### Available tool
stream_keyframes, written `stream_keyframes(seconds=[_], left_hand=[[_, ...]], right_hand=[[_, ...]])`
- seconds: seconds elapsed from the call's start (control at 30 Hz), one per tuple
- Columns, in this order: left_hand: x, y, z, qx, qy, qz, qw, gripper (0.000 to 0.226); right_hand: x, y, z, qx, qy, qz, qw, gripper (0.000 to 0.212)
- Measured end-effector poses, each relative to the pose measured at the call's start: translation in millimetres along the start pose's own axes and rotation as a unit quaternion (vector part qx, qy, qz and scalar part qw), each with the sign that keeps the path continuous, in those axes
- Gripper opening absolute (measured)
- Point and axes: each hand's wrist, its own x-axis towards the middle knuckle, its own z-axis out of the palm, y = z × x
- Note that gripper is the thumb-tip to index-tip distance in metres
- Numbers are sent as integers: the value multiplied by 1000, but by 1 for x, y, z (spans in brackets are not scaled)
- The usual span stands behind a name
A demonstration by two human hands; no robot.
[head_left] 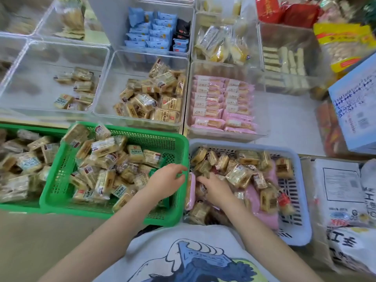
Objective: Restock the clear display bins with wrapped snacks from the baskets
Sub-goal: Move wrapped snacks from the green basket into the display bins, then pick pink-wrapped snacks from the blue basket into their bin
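My left hand hovers at the right end of the green basket, fingers loosely spread toward its rim and holding nothing. My right hand reaches into the grey-blue basket. Its fingertips are buried among tan wrapped snacks that lie on top of pink packets, so I cannot tell whether it holds one. Beyond the baskets stand clear bins: one half full of tan snacks, one holding a few, and one with rows of pink packets.
A second green basket of snacks sits at the far left. Farther bins hold blue packets, yellow cakes and pale bars. A blue-white box and printed bags crowd the right side.
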Motion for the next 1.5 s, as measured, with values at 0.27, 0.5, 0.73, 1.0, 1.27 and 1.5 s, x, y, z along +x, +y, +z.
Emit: stream_keyframes(seconds=[0.27,0.5,0.73,1.0,1.27,1.5], left_hand=[[-3,16,-1,-223,38,-80,971,33],[3,44,-32,-571,30,-90,815,27],[22,-8,-96,-540,213,-137,803,25],[67,-33,-138,-352,217,-111,904,49],[25,-45,-81,-315,180,-110,925,33],[3,-36,-35,-305,88,-112,942,26]], right_hand=[[-35,21,-71,429,86,83,895,37],[-39,-13,-117,618,61,3,784,26],[10,-62,-120,227,238,-6,944,63],[31,-59,-99,89,215,13,972,71],[15,-59,-80,175,316,109,926,26],[9,-52,-17,310,54,107,943,33]])
